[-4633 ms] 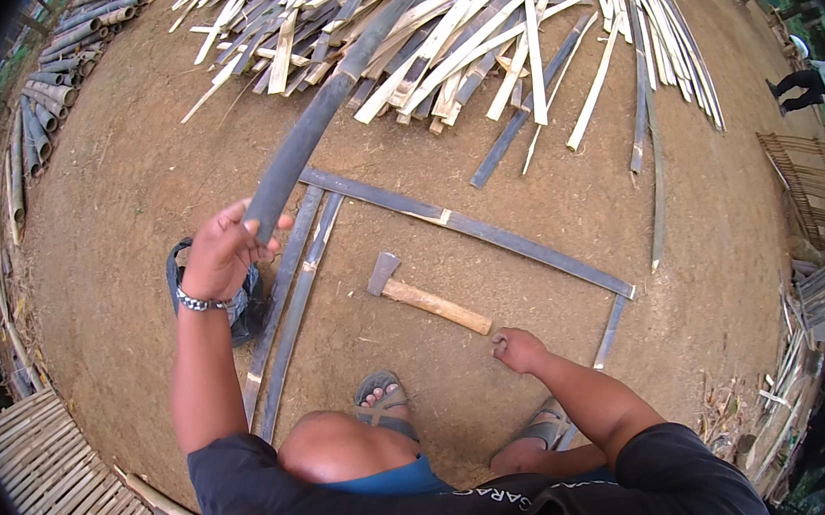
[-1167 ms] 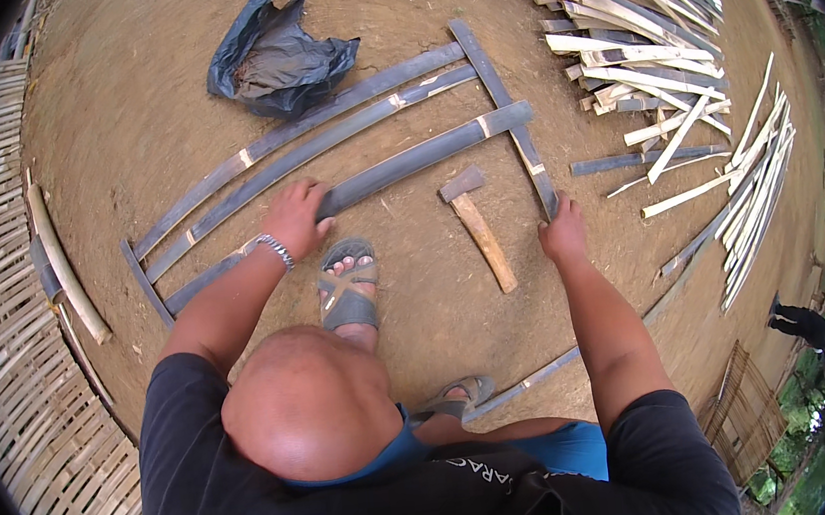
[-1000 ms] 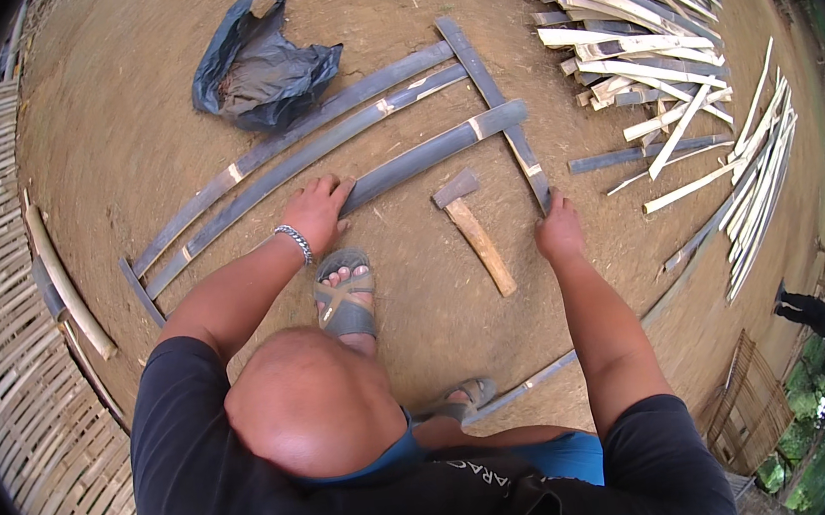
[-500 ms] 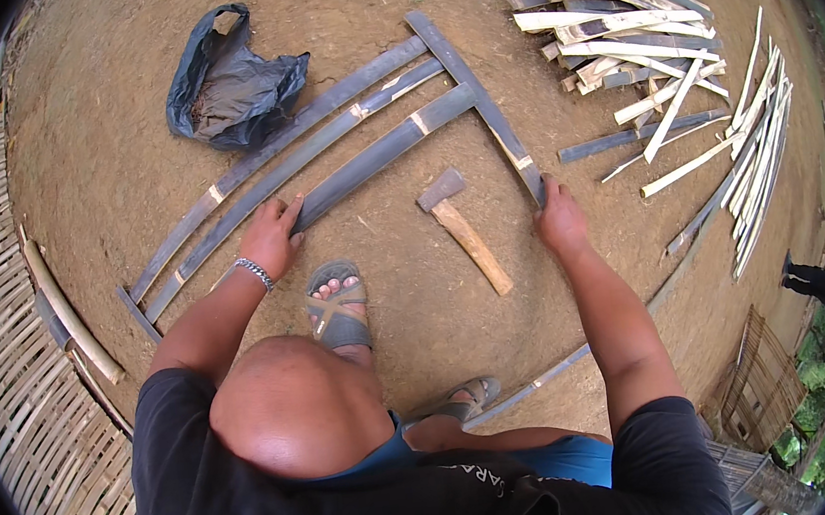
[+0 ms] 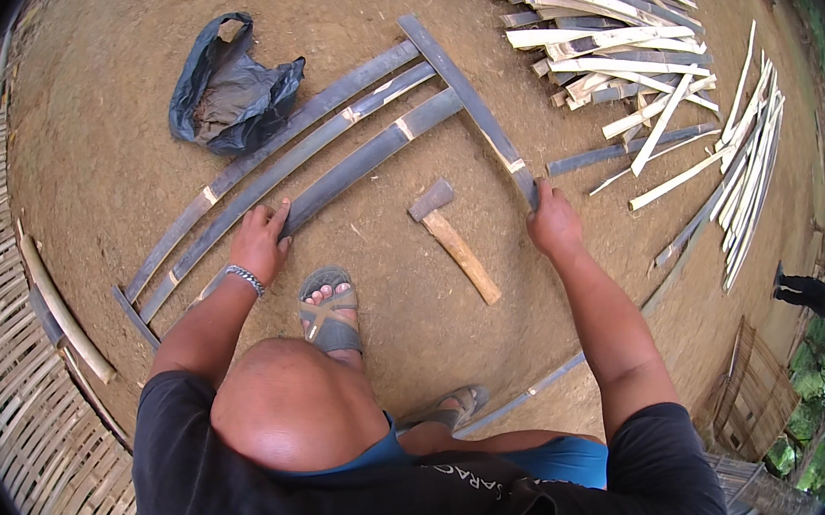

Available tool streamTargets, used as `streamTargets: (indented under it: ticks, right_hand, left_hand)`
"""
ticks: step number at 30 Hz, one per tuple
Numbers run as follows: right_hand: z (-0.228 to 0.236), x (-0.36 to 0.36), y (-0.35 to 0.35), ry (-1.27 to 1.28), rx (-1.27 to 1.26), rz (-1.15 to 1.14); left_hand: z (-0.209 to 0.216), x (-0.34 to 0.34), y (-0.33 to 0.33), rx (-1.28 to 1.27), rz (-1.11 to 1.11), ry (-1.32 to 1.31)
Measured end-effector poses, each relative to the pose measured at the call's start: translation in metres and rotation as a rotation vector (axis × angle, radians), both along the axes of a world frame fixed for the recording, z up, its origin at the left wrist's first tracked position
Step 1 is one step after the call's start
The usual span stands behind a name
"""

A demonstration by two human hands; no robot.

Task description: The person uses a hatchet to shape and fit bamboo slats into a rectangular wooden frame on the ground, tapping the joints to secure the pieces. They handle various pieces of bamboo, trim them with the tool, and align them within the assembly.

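A frame of dark split bamboo lies on the ground, with several long strips running between two crosspieces. My left hand (image 5: pixel 260 244) grips the nearest long bamboo strip (image 5: pixel 353 168), thumb and forefinger on either side of it. At the right, my right hand (image 5: pixel 554 218) is closed around the near end of the right bamboo crosspiece (image 5: pixel 466 94). The far ends of the long strips meet that crosspiece; a shorter crosspiece (image 5: pixel 135 317) lies across their left ends. Between my hands, on the dirt, rests a hatchet-like tool (image 5: pixel 460 252) with a metal head and wooden handle.
A crumpled black plastic bag (image 5: pixel 232 87) sits beyond the frame. Heaped split bamboo (image 5: pixel 609 26) and a bundle of thin pale strips (image 5: pixel 751 177) lie to the right. Woven bamboo panelling (image 5: pixel 15 350) borders the left. A person (image 5: pixel 819 297) stands at far right.
The view has shifted slightly, so the ground and tool sit a little lower and further left. Both hands keep their hold on the bamboo, and the frame looks unchanged.
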State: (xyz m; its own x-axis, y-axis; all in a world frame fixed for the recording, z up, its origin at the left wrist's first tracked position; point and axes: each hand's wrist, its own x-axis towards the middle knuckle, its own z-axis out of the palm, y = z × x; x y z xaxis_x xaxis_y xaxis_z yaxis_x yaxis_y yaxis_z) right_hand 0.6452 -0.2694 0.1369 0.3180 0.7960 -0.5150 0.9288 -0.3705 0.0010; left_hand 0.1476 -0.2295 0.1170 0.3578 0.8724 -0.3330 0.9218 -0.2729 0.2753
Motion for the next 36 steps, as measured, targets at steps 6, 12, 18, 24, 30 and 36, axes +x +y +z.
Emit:
streamTargets:
  ticks: [6,12,18,24,30,36]
  right_hand:
    - [0.001,-0.001,-0.002,-0.003,0.007,0.006]
    - [0.009,-0.005,-0.001,-0.011,-0.001,-0.001]
    - [0.015,-0.005,0.000,-0.010,0.010,-0.014]
    - [0.013,-0.007,0.001,-0.011,-0.025,-0.037]
    - [0.002,-0.008,-0.006,0.009,-0.054,-0.055]
    - [-0.013,-0.009,-0.010,0.039,-0.051,-0.074]
  left_hand:
    - [0.000,-0.002,0.002,-0.002,0.008,-0.006]
    - [-0.001,-0.002,0.001,0.020,-0.009,0.007]
    - [0.001,0.001,-0.001,-0.044,-0.018,-0.017]
    - [-0.017,-0.008,0.000,0.079,0.012,-0.057]
    - [-0.013,-0.005,0.011,0.057,0.015,-0.015]
    - [-0.015,-0.008,0.017,0.011,-0.031,-0.024]
